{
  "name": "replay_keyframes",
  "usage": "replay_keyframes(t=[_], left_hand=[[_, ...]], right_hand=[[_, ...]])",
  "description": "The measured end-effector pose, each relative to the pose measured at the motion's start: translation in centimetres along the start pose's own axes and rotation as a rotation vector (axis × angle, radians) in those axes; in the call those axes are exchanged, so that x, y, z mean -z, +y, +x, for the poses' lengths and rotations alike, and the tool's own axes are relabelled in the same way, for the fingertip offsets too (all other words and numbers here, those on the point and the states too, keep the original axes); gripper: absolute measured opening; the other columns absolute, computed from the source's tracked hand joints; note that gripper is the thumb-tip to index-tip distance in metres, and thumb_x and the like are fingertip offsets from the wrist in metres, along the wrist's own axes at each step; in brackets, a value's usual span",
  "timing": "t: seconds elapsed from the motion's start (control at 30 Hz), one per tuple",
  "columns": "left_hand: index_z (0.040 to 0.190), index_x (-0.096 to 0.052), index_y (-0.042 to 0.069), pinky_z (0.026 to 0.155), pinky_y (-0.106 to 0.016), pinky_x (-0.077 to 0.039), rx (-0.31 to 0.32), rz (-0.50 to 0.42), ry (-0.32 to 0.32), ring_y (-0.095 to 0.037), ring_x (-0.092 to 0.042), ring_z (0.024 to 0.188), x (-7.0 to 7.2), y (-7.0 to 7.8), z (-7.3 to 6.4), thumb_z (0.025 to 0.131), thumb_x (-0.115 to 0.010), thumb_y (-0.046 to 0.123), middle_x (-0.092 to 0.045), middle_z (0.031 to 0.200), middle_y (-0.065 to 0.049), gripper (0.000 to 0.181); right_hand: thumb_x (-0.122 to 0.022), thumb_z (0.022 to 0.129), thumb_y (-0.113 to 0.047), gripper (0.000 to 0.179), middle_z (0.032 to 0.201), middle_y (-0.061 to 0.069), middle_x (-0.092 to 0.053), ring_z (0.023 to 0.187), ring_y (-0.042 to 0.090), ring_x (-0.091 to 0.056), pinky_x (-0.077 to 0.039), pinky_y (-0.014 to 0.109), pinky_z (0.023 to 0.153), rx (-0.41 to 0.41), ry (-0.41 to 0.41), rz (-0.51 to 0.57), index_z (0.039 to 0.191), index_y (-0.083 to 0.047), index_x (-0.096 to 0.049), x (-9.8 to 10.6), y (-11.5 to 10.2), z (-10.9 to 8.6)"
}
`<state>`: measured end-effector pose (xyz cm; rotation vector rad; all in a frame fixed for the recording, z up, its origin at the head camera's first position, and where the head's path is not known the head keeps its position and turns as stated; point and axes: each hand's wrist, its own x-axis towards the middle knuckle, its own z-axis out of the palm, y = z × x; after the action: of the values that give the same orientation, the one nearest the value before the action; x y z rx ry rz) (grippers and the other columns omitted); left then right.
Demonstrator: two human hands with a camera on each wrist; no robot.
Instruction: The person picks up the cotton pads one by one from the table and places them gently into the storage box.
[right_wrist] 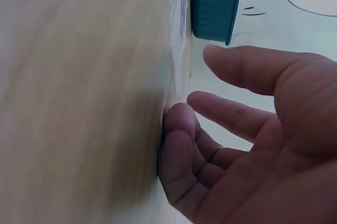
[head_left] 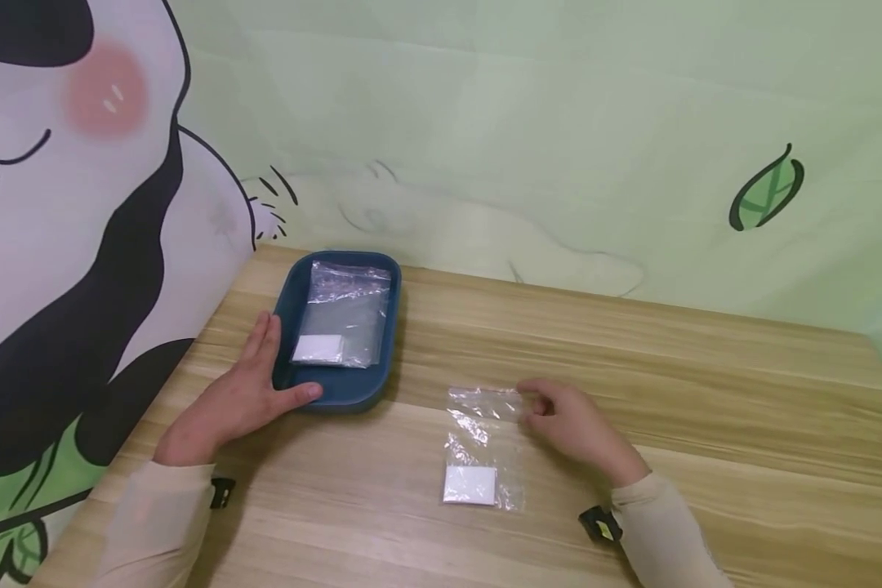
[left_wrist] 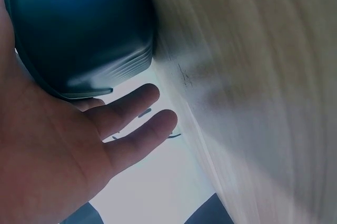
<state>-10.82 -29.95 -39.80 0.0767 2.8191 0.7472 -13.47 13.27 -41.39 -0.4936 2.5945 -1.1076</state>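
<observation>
A blue plastic tray (head_left: 347, 390) stands at the back left of the table. My left hand (head_left: 235, 400) rests against its left side with straight fingers, the thumb lying over the near rim. From the left wrist, two spread fingers (left_wrist: 138, 137) show beside the outer wall of the tray (left_wrist: 79, 29). A clear zip bag (head_left: 481, 433) with a white card (head_left: 470, 486) in its lower left corner lies flat on the table. At the bag's upper right corner is my right hand (head_left: 576, 425), index fingertip by the edge. Its thumb (right_wrist: 242, 68) stands apart from the index finger.
Inside the tray lies another clear bag (head_left: 345, 318), with a white card (head_left: 318, 348) at its lower left. The wooden table (head_left: 706, 392) ends at a pale green wall covering (head_left: 559, 122) with a printed panda. Dark wrist straps (head_left: 600, 524) sit at the sleeves.
</observation>
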Motion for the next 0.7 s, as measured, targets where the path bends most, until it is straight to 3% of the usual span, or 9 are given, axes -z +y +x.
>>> replay_keyframes(t=[0.37, 0.7], left_hand=[[0.158, 0.016, 0.005, 0.108, -0.07, -0.027, 0.01, 0.001, -0.01, -0.057, -0.016, 0.143, 0.0, 0.1, 0.2, 0.088, -0.062, 0.071, 0.022, 0.164, -0.019, 0.124], [0.158, 0.017, 0.005, 0.109, -0.069, -0.025, 0.011, 0.0, -0.006, -0.057, -0.015, 0.144, 0.0, 0.1, 0.2, 0.087, -0.062, 0.072, 0.022, 0.164, -0.019, 0.125]], right_hand=[[-0.075, 0.089, -0.01, 0.045, 0.072, 0.001, -0.051, 0.062, 0.016, -0.047, -0.041, 0.034, 0.057, -0.032, -0.014, -0.141, 0.131, -0.003, -0.063, -0.8, -0.7, 0.0], [-0.073, 0.089, -0.009, 0.011, 0.077, -0.002, -0.055, 0.069, 0.016, -0.051, -0.044, 0.035, 0.062, -0.008, 0.046, -0.216, 0.099, -0.013, -0.068, -1.3, -0.8, -0.1]])
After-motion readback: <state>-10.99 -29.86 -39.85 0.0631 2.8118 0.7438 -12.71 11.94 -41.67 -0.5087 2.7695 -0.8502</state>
